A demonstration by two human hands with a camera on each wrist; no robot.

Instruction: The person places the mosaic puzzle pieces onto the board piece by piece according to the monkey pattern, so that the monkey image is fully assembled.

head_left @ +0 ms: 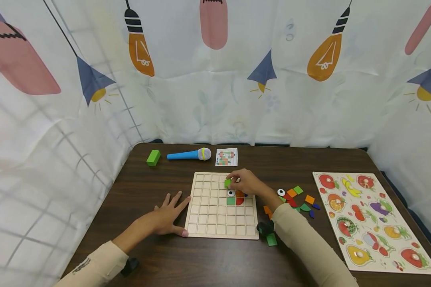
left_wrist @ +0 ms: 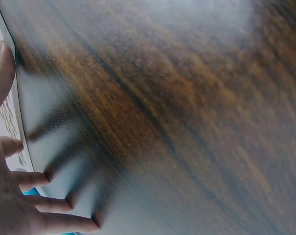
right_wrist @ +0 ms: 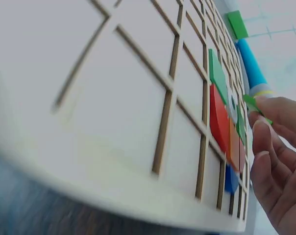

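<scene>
In the head view, a pale wooden grid board [head_left: 208, 219] lies flat on the brown table. My left hand [head_left: 165, 217] rests spread on the table, its thumb and a fingertip at the board's left edge. My right hand [head_left: 247, 182] reaches over the board's upper right, pinching a light green square tile [head_left: 228, 183] between thumb and fingers. Just below sit a white eye tile [head_left: 231, 193], a green square [head_left: 231, 201], a red piece [head_left: 239, 201] and an orange piece [head_left: 239, 194]. The right wrist view shows the pinched tile [right_wrist: 251, 102] tilted; a blue piece [right_wrist: 231, 179] lies nearby.
Loose coloured tiles [head_left: 305, 207] are scattered right of the board, partly behind the right forearm. A fruit puzzle board [head_left: 377, 223] lies at far right. Along the back are a green block [head_left: 153, 158], a blue toy microphone [head_left: 186, 155] and a pattern card [head_left: 226, 157].
</scene>
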